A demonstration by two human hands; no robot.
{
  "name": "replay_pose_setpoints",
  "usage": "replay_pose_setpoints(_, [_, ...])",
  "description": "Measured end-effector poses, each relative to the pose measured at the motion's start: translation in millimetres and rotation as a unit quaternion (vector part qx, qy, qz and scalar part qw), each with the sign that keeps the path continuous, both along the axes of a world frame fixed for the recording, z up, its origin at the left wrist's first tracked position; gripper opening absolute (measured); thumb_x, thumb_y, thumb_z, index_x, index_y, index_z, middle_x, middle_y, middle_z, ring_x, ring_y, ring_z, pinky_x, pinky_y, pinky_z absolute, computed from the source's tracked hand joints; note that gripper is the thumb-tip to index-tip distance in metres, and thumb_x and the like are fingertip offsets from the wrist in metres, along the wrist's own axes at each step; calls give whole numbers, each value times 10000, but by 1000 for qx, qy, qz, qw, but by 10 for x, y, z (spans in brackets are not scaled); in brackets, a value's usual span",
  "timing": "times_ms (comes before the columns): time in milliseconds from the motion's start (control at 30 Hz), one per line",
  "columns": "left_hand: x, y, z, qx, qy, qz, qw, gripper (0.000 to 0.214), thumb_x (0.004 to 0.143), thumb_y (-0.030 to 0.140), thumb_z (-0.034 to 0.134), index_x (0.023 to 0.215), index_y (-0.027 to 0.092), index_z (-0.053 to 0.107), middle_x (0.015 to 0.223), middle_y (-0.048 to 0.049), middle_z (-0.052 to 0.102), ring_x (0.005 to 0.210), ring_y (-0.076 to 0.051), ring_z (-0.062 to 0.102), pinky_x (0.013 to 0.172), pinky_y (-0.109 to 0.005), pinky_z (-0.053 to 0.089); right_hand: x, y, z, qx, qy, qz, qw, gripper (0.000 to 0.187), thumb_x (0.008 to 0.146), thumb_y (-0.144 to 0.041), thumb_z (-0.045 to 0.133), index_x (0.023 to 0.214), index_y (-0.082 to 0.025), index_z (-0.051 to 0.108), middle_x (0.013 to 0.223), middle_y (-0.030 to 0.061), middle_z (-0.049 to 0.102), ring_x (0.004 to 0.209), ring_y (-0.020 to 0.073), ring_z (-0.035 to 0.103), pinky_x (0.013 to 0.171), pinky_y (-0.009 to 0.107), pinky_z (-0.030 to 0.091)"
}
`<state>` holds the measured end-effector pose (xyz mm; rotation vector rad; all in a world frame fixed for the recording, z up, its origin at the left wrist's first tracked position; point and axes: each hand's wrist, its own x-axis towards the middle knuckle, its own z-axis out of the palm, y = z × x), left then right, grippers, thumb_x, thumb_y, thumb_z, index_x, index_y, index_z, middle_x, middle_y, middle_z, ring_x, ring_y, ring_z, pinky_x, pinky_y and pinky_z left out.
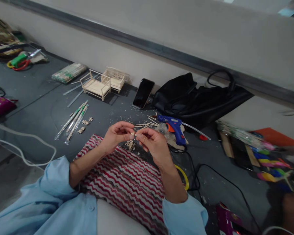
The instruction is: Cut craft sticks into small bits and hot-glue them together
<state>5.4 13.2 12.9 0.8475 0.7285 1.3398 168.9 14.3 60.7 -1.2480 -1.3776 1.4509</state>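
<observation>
My left hand [118, 134] and my right hand [152, 142] meet in the middle, thumbs and forefingers pinched. Between the fingertips is a tiny pale wooden piece [133, 134]; whether it is one piece or two touching ones is too small to tell. Just below lies a heap of small cut wooden bits [130, 145]. Thin wooden sticks [152, 122] lie behind my right hand. A blue hot glue gun [178, 131] with an orange trigger rests to the right. Flower-shaped wooden clusters [85, 122] are left of my left hand.
Two miniature wooden furniture frames [96, 87] stand near the wall, beside a leaning phone [143, 93] and a black bag [181, 98]. Wrapped stick bundles [74, 120] lie left. A striped cloth [122, 176] covers the front edge. Black cable [225, 178] runs right.
</observation>
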Motion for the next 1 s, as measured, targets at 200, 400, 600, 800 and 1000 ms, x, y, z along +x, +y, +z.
replay_pose_setpoints(200, [5,-6,12,1,-1,-3,1000,336,604,159,855,904,170,704,772,-8,715,695,-104,641,681,-221,511,-8,-9,-1,-1,1,4,1000,270,734,-441,736,805,-187,676,607,-32,579,473,65,425,393,188,284])
replay_pose_setpoints(400, [8,-9,-5,8,8,-1,1000,340,611,171,855,916,170,704,785,-13,715,710,-106,640,694,-226,511,-13,-21,17,3,-10,2,1000,253,737,-425,733,806,-188,678,621,-24,589,491,77,442,401,195,280])
replay_pose_setpoints(600, [5,-11,-28,13,17,0,1000,343,621,176,849,930,174,701,799,-13,717,720,-111,645,699,-228,513,-7,-16,21,15,-33,1,999,226,748,-418,722,790,-200,679,593,-41,574,461,67,413,427,211,300])
replay_pose_setpoints(800, [9,-12,-27,19,14,5,1000,330,636,165,842,935,170,704,794,-9,709,722,-97,638,701,-208,512,-19,-26,35,16,-34,-1,999,225,752,-419,720,785,-201,676,586,-44,569,466,70,415,446,216,324])
replay_pose_setpoints(1000, [9,-16,-42,18,19,10,1000,339,633,170,845,941,173,703,800,-10,710,729,-99,638,713,-214,512,-20,-29,33,22,-44,-2,999,225,754,-424,710,778,-204,675,558,-45,548,457,74,406,410,206,303])
